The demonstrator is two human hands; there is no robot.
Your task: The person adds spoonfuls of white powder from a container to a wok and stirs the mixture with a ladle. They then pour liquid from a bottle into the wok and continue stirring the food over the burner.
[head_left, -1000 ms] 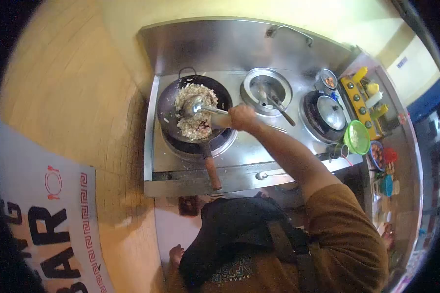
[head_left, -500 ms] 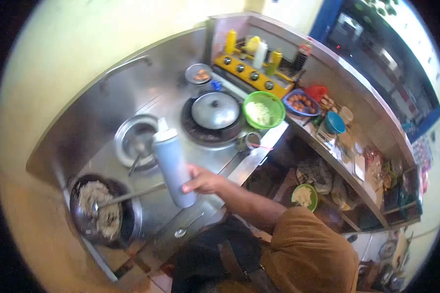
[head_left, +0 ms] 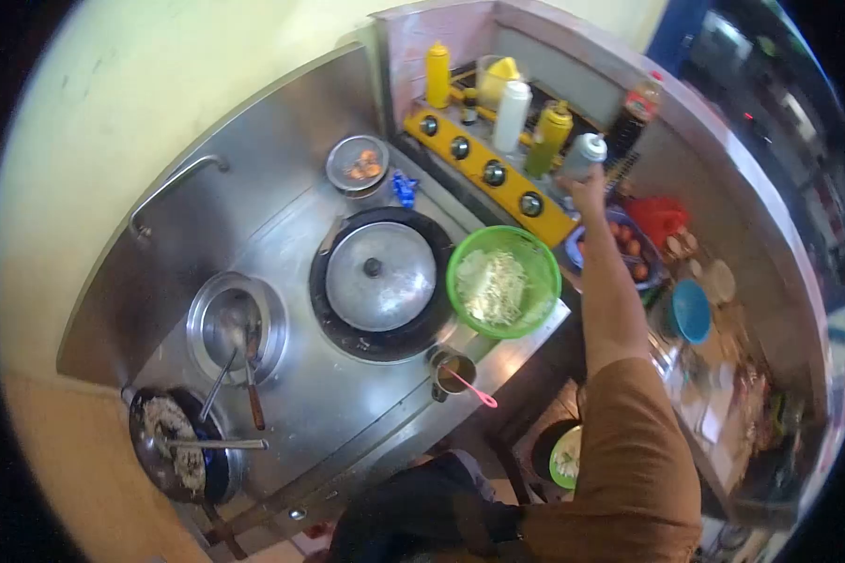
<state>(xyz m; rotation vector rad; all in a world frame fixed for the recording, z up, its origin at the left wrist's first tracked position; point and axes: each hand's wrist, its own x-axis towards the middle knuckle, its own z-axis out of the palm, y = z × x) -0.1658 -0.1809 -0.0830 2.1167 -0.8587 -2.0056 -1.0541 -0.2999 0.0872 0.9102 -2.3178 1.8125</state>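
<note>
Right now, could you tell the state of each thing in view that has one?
Squeeze bottle, held in right hand
Metal lid, on black pan
Wok, uncovered, food inside
Steel pot, uncovered, utensils inside
Green basin, uncovered, pale shreds inside
Cup, uncovered, pink utensil inside
Dark-liquid bottle, upright, capped
Knobs, cannot tell

With our right hand (head_left: 588, 192) we grip a squeeze bottle (head_left: 582, 159) by the end of the yellow stove (head_left: 477, 159), near a dark bottle (head_left: 633, 120), while a green bowl (head_left: 549, 293) sits beside the lidded wok (head_left: 385, 344) and a ladle (head_left: 225, 444) rests in another wok (head_left: 218, 474).
</note>
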